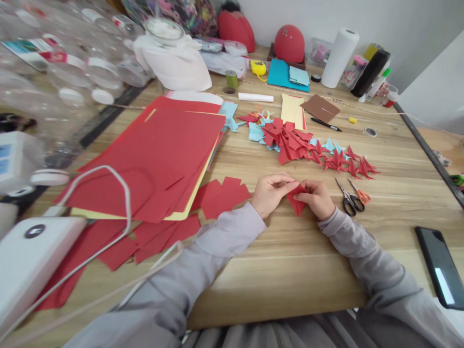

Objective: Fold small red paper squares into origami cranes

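Note:
Between my two hands is a small folded piece of red paper, its pointed end toward me. My left hand pinches its upper left edge between thumb and fingers. From the other side, my right hand grips it with the thumb lying across its front. Just beyond my hands lies a heap of folded red paper pieces, with light blue ones among them. Folded red paper cranes trail off to its right. Red paper squares rest left of my left hand.
Large red sheets are stacked at the left, near a white device with a cable. Black scissors and orange scissors lie right of my hands. A phone is at the right edge. Plastic bottles crowd the far left.

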Motion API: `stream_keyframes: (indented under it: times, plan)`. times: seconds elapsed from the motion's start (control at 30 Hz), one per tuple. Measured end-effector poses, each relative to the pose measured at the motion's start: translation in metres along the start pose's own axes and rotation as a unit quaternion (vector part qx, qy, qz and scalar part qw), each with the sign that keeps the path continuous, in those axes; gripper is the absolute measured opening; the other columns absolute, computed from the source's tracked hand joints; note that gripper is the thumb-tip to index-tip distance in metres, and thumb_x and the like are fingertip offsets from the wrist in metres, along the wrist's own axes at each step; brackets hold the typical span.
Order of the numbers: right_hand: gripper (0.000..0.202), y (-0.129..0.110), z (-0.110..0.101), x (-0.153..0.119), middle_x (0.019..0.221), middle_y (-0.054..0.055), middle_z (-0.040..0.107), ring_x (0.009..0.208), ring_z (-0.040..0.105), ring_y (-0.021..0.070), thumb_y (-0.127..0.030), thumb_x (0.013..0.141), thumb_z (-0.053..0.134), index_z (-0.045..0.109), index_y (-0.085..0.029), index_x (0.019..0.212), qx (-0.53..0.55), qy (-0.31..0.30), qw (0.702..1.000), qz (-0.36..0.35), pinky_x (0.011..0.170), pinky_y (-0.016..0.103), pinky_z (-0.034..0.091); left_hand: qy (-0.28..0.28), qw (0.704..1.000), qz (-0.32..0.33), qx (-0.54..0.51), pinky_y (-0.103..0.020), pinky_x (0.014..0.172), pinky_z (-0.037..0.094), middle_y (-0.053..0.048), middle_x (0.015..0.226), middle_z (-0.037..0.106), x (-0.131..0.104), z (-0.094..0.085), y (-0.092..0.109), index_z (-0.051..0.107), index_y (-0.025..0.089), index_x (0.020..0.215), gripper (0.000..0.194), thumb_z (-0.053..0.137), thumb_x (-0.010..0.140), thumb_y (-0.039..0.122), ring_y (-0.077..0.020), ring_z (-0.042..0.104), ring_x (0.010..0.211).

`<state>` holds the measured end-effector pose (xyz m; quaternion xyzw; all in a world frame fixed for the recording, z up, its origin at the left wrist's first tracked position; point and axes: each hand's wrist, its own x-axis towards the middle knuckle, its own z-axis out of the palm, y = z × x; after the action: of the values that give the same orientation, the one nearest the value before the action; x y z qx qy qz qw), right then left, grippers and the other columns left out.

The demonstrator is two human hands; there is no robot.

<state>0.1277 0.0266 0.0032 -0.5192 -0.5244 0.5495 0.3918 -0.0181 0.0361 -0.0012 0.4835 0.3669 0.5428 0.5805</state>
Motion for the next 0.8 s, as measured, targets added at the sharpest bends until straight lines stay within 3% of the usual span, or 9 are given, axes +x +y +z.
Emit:
stream_keyframes:
  times: [0.23,0.43,0.6,0.8]
  plan:
    - [0.015,0.0,0.001,0.0,0.049,-0.003,0.057,0.045,0.051,0.0102,-0.023,0.056,0.068,0.054,-0.017,0.054,-0.008,-0.015,1.0,-0.008,0.044,0.023,0.041,0.006,1.0,0.009,0.015,-0.025,0.064,0.044,-0.002,0.071,0.062,0.0,-0.001,0.001,0.071,0.017,0.062,0.015,0.073,0.067,0.031,-0.0118,0.056,0.069]
    - [0.015,-0.001,0.0,0.001,0.048,-0.004,0.056,0.045,0.048,0.0098,-0.021,0.053,0.071,0.057,-0.017,0.052,0.02,0.008,1.0,0.015,0.044,0.023,0.039,0.023,0.998,-0.056,-0.023,-0.025,0.061,0.046,-0.004,0.073,0.067,0.001,-0.002,-0.003,0.071,0.015,0.068,0.028,0.068,0.07,0.043,-0.012,0.058,0.065]
    - [0.011,0.002,-0.005,0.004,0.056,-0.002,0.06,0.055,0.054,0.0125,-0.023,0.055,0.07,0.061,-0.017,0.058,0.072,0.019,0.997,0.019,0.052,0.025,0.042,-0.037,0.998,-0.045,-0.021,-0.029,0.07,0.051,-0.005,0.082,0.07,0.001,-0.002,-0.006,0.071,0.015,0.084,0.034,0.081,0.053,0.024,-0.0157,0.063,0.074]
    - [0.018,0.003,-0.009,0.005,0.054,-0.004,0.057,0.052,0.049,0.0097,-0.025,0.051,0.075,0.061,-0.017,0.059,0.076,0.023,0.997,0.019,0.052,0.024,0.039,-0.012,0.998,-0.055,0.039,-0.028,0.062,0.048,-0.005,0.071,0.07,0.003,-0.003,-0.01,0.072,0.014,0.074,0.018,0.076,0.059,0.023,-0.0132,0.06,0.062]
